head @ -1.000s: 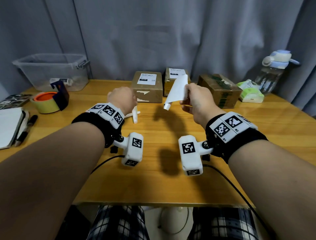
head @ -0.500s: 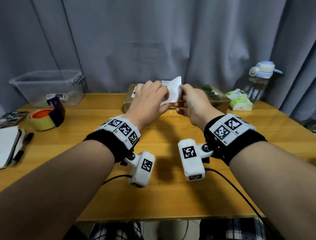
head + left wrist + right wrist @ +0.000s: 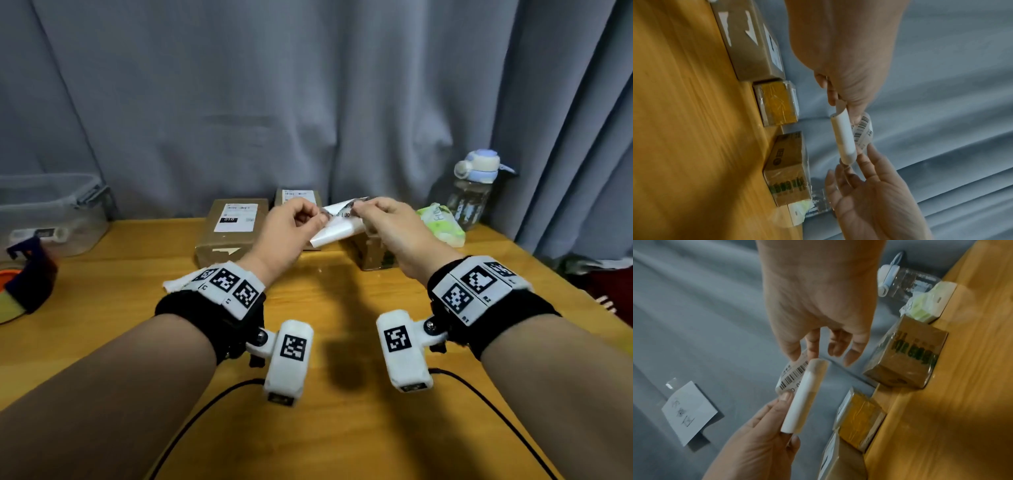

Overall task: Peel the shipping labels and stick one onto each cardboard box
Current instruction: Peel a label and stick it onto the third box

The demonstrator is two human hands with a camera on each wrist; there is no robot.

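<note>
I hold a white shipping label in the air over the boxes, between both hands. My left hand pinches its left end and my right hand pinches its right end. In the left wrist view the plain backing curls into a tube away from the barcode label. The right wrist view shows the same label and backing. Three cardboard boxes stand at the table's back edge. The left box and middle box carry labels. The right box is partly hidden under my hands.
A clear plastic bin and a tape dispenser stand at the left. A water bottle and a green tissue pack sit at the back right. A scrap of white paper lies behind my left wrist. A grey curtain hangs behind.
My left hand rose from the table and took hold of the label beside my right hand. The hands have since drawn apart, and the backing now curls away from the label.
</note>
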